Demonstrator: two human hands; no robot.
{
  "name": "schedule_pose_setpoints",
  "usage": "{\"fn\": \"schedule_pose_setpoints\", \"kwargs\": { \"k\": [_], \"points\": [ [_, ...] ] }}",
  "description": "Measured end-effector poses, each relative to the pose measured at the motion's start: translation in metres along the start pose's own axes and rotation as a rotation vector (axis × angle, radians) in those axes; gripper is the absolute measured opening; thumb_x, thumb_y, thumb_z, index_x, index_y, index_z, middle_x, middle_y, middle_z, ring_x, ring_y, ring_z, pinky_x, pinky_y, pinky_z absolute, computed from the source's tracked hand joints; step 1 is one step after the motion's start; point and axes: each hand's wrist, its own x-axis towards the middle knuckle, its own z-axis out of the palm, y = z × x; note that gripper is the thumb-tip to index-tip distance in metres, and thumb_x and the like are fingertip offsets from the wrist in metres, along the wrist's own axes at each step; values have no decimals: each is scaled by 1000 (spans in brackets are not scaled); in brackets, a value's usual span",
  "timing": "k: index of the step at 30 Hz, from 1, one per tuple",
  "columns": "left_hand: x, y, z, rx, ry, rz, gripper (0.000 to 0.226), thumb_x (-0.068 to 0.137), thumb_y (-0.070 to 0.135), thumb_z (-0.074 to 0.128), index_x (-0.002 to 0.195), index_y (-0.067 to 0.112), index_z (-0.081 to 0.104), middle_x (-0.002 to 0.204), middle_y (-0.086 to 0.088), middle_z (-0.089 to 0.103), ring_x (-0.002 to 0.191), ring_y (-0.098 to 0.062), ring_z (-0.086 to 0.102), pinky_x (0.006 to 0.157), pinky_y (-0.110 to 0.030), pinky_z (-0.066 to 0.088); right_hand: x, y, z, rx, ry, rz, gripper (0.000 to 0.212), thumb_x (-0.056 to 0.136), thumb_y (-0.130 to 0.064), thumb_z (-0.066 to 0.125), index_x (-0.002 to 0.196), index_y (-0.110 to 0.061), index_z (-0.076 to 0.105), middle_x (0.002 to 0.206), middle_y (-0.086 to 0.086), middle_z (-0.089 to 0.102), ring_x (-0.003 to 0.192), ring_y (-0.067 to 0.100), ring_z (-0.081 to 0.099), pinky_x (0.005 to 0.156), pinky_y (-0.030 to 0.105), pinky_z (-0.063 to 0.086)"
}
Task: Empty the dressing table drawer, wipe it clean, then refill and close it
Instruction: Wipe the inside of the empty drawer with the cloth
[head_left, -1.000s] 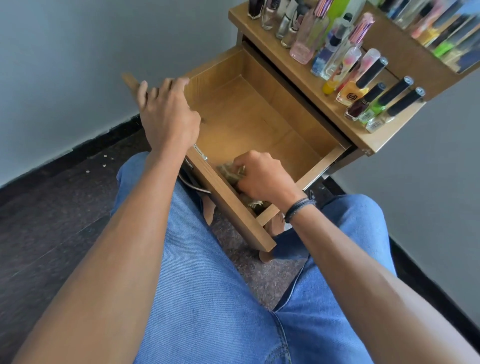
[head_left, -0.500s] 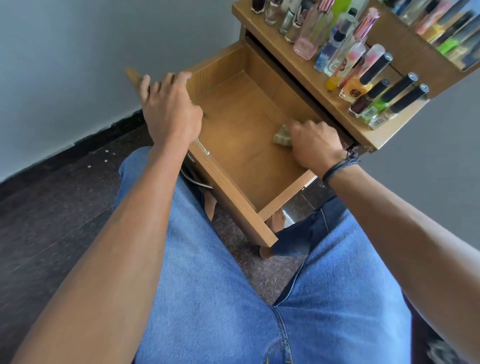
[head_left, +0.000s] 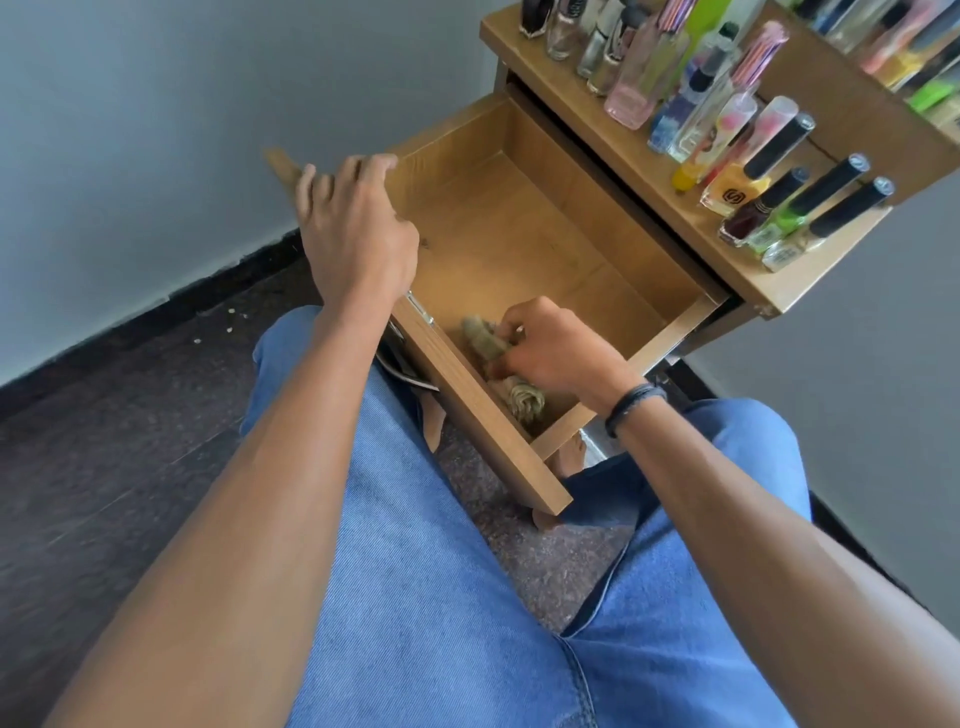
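Right hand (head_left: 558, 348) is down in the near corner of the drawer (head_left: 498, 441), fingers curled tight round a bunched khaki cloth (head_left: 485, 338) and pressing it against the inside of the front panel. That looks like the wiping step, working the corner where dust would gather. Left hand (head_left: 358, 228) sits on the left end of that same front panel, fingers hooked over its top edge, most likely bracing the drawer so it doesn't slide under the rubbing. The drawer is pulled well out from under the bench (head_left: 748, 280), over the person's lap. It's bare inside: a plain light-brown wood floor with only the cloth on it. Up on the bench, perfume and polish bottles (head_left: 727, 130) stand packed in rows.
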Motion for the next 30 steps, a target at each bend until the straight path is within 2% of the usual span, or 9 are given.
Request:
{"fn": "schedule_pose_setpoints", "kwargs": {
  "k": [5, 7, 10, 14, 17, 20, 24, 28, 30],
  "points": [
    [0, -4, 1, -138, 60, -39, 53, 88, -4, 53, 134, 22, 59, 138, 3, 55, 136, -25, 42, 122, -43, 20, 22, -10, 2, 493, 30, -42, 16, 89, -3, 74, 99, -13, 66, 100, 9, 73, 90, 25, 74, 74, 38, 63],
    [-1, -6, 2, -165, 76, -30, 55, 85, -6, 51, 132, 22, 60, 136, 3, 56, 135, -25, 44, 122, -42, 21, 35, -13, -4, 694, 61, -56, 19, 91, 3, 68, 107, -5, 62, 104, 13, 73, 91, 26, 75, 74, 39, 64],
    [-1, -7, 3, -162, 84, -31, 56, 84, -6, 50, 131, 23, 60, 134, 5, 56, 131, -21, 47, 123, -32, 14, 46, -9, -25, 743, 157, -112, 26, 92, 4, 64, 114, -9, 61, 107, 8, 72, 89, 18, 75, 70, 36, 63],
    [2, -6, 3, -165, 76, -40, 55, 82, -4, 49, 128, 24, 61, 131, 6, 58, 126, -19, 50, 121, -28, 22, 44, 8, -58, 379, 342, -170, 30, 88, -8, 65, 116, -18, 62, 100, -9, 68, 93, 8, 69, 75, 31, 61],
    [3, -9, 5, -182, 77, -24, 51, 78, 1, 48, 122, 22, 63, 127, 6, 61, 121, -18, 54, 108, -36, 39, 37, 15, -62, 29, 433, -254, 35, 84, -16, 59, 119, -18, 59, 101, -7, 64, 103, 26, 63, 88, 49, 51],
    [4, -10, 9, -158, 91, -30, 45, 79, 7, 49, 120, 18, 63, 128, 5, 62, 122, -19, 55, 105, -36, 41, 36, 19, -55, -76, 343, -256, 42, 85, -16, 56, 127, -20, 53, 111, 1, 65, 104, 33, 60, 87, 46, 49],
    [6, -11, 12, -114, 97, -56, 46, 79, 7, 49, 122, 16, 63, 130, 4, 61, 125, -19, 53, 106, -35, 41, 39, 14, -39, 17, 158, -248, 47, 88, -19, 59, 134, -23, 50, 110, -4, 63, 103, 27, 62, 88, 40, 51],
    [5, -9, 5, -132, 64, -44, 47, 80, 4, 51, 122, 21, 62, 128, 7, 60, 123, -13, 51, 105, -32, 40, 38, 3, -25, -137, 75, -338, 36, 91, -27, 66, 126, -28, 59, 110, 2, 61, 103, 30, 63, 85, 42, 52],
    [2, -6, 3, -126, 47, -39, 51, 82, 0, 52, 127, 22, 61, 128, 6, 58, 123, -9, 45, 108, -27, 37, 30, 0, -14, -219, 13, -389, 43, 91, -23, 66, 133, -34, 61, 110, -1, 55, 98, 25, 63, 85, 43, 55]
  ]
}}
